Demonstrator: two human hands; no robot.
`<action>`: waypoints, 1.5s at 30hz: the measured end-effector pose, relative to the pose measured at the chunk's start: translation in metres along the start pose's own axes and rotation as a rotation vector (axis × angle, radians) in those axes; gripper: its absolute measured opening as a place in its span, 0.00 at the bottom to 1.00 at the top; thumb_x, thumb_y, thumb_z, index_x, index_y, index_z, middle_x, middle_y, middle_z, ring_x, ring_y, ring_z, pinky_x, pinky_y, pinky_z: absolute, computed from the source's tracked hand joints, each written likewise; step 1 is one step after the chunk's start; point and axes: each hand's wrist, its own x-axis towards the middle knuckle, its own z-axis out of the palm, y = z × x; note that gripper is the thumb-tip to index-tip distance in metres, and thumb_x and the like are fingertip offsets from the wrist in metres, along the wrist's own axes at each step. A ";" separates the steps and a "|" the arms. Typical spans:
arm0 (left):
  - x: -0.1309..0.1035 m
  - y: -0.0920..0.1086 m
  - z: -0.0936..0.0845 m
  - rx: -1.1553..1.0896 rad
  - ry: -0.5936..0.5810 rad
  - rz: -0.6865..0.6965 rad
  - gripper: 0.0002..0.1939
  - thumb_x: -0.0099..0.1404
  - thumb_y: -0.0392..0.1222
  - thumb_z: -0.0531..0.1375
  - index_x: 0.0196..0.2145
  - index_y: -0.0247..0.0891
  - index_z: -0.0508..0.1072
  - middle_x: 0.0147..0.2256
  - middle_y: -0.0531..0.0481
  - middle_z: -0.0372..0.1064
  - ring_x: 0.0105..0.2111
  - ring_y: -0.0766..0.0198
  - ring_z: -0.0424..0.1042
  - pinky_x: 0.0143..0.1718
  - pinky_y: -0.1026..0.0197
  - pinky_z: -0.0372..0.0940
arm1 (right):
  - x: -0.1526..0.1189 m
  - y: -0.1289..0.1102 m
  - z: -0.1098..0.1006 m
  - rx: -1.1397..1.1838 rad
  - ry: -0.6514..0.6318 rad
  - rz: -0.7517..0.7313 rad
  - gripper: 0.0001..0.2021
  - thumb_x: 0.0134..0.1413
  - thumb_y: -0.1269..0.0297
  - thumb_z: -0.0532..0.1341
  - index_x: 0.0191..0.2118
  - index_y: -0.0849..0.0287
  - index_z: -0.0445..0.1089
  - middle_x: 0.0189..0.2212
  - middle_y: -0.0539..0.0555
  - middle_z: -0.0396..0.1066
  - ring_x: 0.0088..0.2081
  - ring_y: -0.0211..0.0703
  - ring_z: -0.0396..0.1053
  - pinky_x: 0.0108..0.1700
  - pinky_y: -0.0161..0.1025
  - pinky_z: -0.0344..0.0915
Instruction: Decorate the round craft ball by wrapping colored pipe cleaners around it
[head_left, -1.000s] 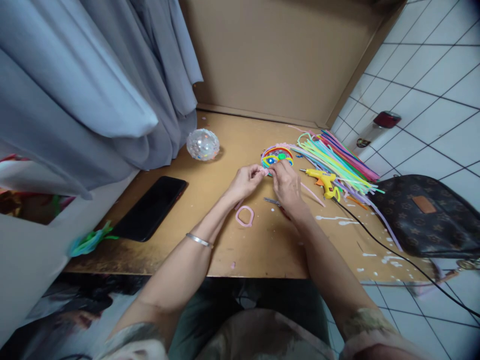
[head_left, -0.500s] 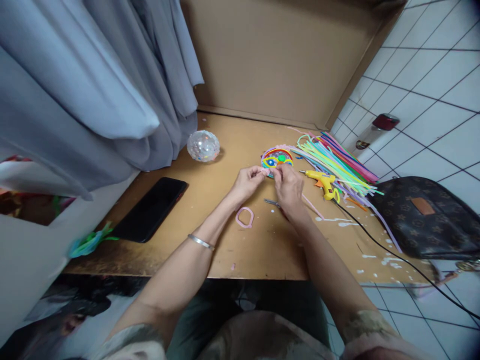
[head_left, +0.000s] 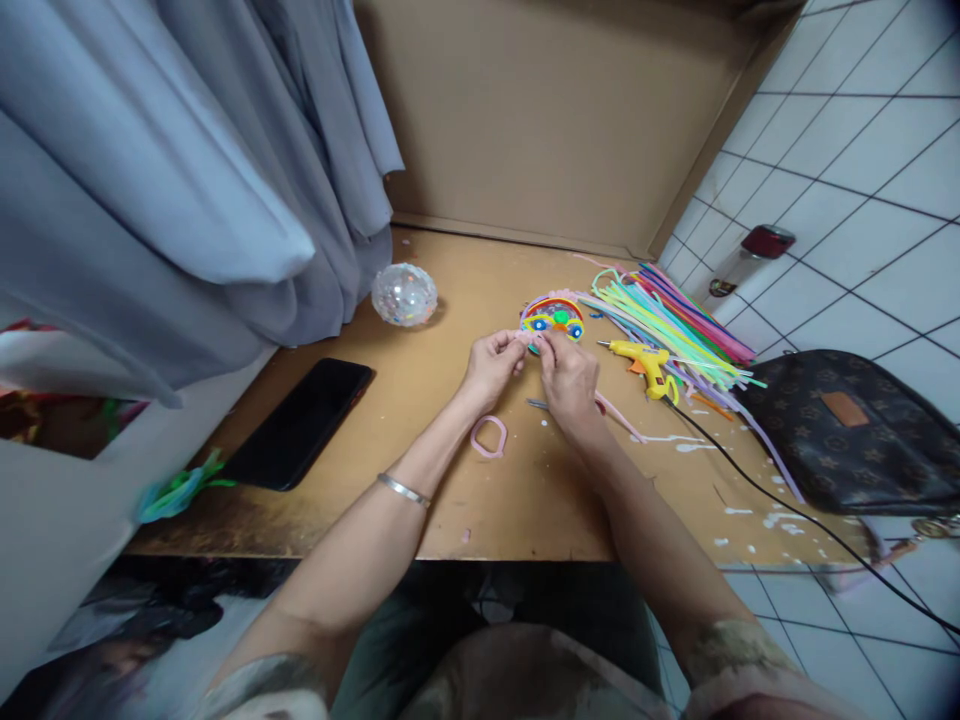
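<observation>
My left hand (head_left: 495, 370) and my right hand (head_left: 568, 378) meet over the middle of the table, both with fingers pinched. Between their fingertips is a small pale pink fuzzy piece (head_left: 529, 338), apparently of pipe cleaner. Right behind it lies a round, colourful face craft (head_left: 559, 318) with blue eyes, yellow outlines and a red arc; my fingers hide its lower edge. Nearer me rests a pink pipe cleaner loop (head_left: 489, 457). Under my right hand a grey metal tip (head_left: 535, 404) pokes out, its other part hidden. A pink strand (head_left: 621, 418) lies to the right.
Right of my hands are a yellow glue gun (head_left: 642, 358) with a black cord, a pile of coloured pipe cleaners (head_left: 675, 325) and a brown patterned bag (head_left: 855, 435). On the left lie a black phone (head_left: 300, 424) and a clear ball (head_left: 404, 295), beside a grey curtain (head_left: 300, 150).
My right hand has shifted slightly left and rolled, uncovering more of the face craft's right eye. The pink piece stays between both hands' fingertips.
</observation>
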 end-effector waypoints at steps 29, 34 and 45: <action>-0.014 -0.004 0.018 -0.058 0.149 0.047 0.15 0.57 0.49 0.67 0.26 0.35 0.72 0.21 0.57 0.65 0.22 0.73 0.61 0.27 0.68 0.60 | -0.005 -0.021 0.001 0.157 0.021 0.113 0.21 0.69 0.59 0.45 0.41 0.59 0.74 0.33 0.61 0.79 0.33 0.47 0.75 0.36 0.39 0.65; -0.017 -0.010 0.021 -0.068 0.205 0.082 0.15 0.57 0.51 0.67 0.29 0.35 0.74 0.25 0.54 0.70 0.26 0.71 0.66 0.30 0.67 0.62 | -0.006 -0.024 0.004 0.193 0.012 0.149 0.21 0.70 0.58 0.44 0.38 0.58 0.73 0.31 0.59 0.78 0.30 0.45 0.72 0.36 0.39 0.65; -0.017 -0.011 0.023 -0.138 0.207 0.109 0.18 0.53 0.54 0.69 0.28 0.35 0.75 0.24 0.54 0.70 0.25 0.71 0.65 0.30 0.67 0.63 | -0.009 -0.025 0.008 0.335 0.081 0.215 0.23 0.69 0.52 0.44 0.33 0.57 0.70 0.27 0.54 0.74 0.28 0.41 0.67 0.34 0.37 0.62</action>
